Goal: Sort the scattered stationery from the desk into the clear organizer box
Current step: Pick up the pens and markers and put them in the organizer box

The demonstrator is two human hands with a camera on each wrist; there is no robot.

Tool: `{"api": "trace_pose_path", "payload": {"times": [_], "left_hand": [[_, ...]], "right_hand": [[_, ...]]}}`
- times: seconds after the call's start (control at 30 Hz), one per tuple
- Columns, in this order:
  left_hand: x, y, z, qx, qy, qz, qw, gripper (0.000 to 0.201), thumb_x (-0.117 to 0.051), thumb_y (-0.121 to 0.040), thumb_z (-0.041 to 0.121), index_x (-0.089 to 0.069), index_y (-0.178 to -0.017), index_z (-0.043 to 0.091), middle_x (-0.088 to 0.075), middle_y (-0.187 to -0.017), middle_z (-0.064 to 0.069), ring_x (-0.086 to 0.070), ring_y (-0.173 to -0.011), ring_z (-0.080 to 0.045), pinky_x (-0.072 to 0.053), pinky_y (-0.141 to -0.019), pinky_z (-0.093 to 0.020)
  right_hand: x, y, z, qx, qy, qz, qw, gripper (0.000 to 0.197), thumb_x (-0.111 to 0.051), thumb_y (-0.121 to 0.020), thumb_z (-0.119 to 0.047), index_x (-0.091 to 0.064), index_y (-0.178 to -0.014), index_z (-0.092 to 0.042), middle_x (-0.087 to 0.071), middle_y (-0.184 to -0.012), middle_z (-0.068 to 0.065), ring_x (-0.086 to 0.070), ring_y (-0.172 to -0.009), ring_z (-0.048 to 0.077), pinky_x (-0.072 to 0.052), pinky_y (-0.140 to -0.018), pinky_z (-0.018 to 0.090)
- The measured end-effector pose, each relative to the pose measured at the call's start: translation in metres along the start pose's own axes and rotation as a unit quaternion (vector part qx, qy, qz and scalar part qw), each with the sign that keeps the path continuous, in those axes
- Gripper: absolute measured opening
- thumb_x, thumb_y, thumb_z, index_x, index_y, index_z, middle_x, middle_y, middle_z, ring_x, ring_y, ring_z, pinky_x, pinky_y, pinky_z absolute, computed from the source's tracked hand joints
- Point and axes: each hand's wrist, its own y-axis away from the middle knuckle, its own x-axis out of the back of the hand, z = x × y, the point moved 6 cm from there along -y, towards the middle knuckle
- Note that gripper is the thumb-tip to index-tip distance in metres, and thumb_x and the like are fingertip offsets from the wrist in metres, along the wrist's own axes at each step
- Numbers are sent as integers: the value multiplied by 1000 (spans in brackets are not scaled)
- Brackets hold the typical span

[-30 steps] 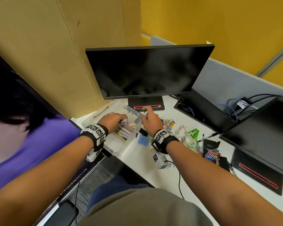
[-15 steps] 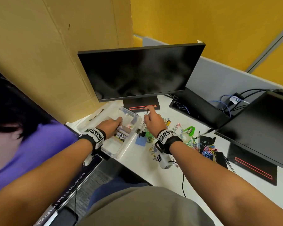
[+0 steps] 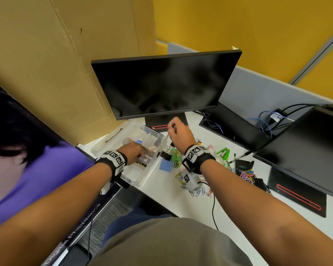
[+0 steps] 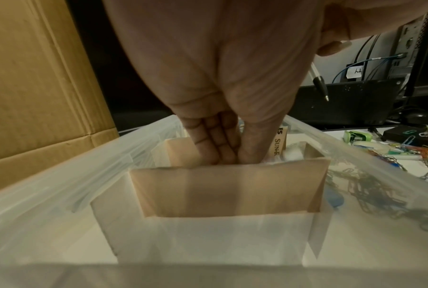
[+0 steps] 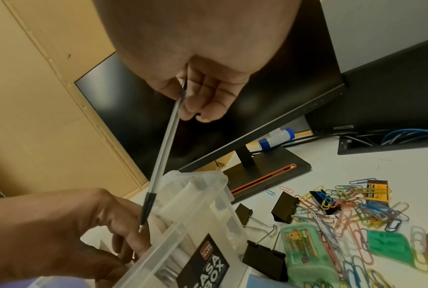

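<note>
Progress: partway. Left hand (image 3: 136,151) is down in the clear organizer box (image 3: 142,178), fingers straight among items already filed. Right hand (image 3: 181,134) pinches a pen (image 5: 162,154), tip over the box rim. Paper clips (image 3: 197,191), binder clips (image 5: 283,207) and a stapler (image 3: 223,153) are left on the table (image 3: 238,217).

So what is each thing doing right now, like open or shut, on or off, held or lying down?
Clear box: open, no lid on.
Pen: held up in the right hand, tip pointing down at the box.
Left hand: reaching inside the box, fingers pressed together.
Monitor: screen dark.
Paper clips: scattered loose on the desk.
Binder clip: lying on the desk.
</note>
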Motion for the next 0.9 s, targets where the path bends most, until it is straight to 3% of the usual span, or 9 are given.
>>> {"api": "trace_pose_path", "payload": {"times": [0.13, 0.23, 0.4, 0.5, 0.63, 0.73, 0.9], "left_hand": [[-3, -3, -10, 30, 3, -4, 1000, 23, -63, -85, 11, -72, -90, 31, -67, -116, 11, -62, -96, -12, -54, -86, -28], [12, 5, -19, 83, 17, 52, 995, 23, -57, -84, 10, -67, -80, 30, -64, -106, 6, -60, -96, -18, -53, -86, -32], [40, 26, -40, 163, 4, 172, 972, 11, -54, -88, 14, -62, -93, 21, -59, -99, -4, -62, -87, -30, -50, -76, -36], [47, 36, -52, 217, 12, 221, 951, 21, -53, -87, 5, -58, -106, 13, -58, -104, -11, -61, -86, -36, -49, -78, -40], [44, 42, -64, 254, 39, 224, 940, 32, -55, -88, 3, -49, -118, 11, -56, -111, -16, -61, -91, -38, -51, -77, -42], [39, 43, -69, 272, 62, 212, 937, 39, -53, -89, 3, -45, -126, 13, -55, -116, -16, -61, -97, -38, -51, -80, -44], [34, 44, -69, 280, 69, 208, 935, 40, -52, -86, -1, -45, -123, 12, -56, -114, -16, -60, -95, -36, -52, -79, -43]], "right_hand": [[-2, 1, -8, 6, -25, -2, 1000, 4, -50, -97, -21, -51, -93, -22, -59, -67, 6, -58, -62, 23, -53, -64, 43], [-10, 1, -12, 16, -33, -15, 999, 3, -54, -96, -21, -53, -94, -20, -60, -71, 3, -60, -66, 19, -55, -64, 39], [-34, 6, -19, 46, 1, -68, 997, 4, -58, -93, -21, -55, -91, -20, -64, -80, -5, -61, -72, 13, -54, -65, 34], [-52, 11, -28, 66, 37, -108, 991, 4, -59, -91, -20, -56, -89, -19, -67, -83, -3, -62, -75, 16, -51, -66, 30], [-78, 14, -38, 90, 86, -133, 983, 7, -59, -92, -22, -56, -86, -18, -66, -83, -2, -61, -73, 18, -43, -60, 26], [-97, 16, -43, 89, 111, -144, 979, 7, -59, -93, -22, -57, -88, -17, -67, -82, 0, -60, -70, 18, -48, -59, 28], [-113, 21, -49, 107, 151, -152, 971, 6, -56, -93, -15, -60, -89, -13, -66, -80, 5, -62, -71, 22, -53, -64, 33]]}}
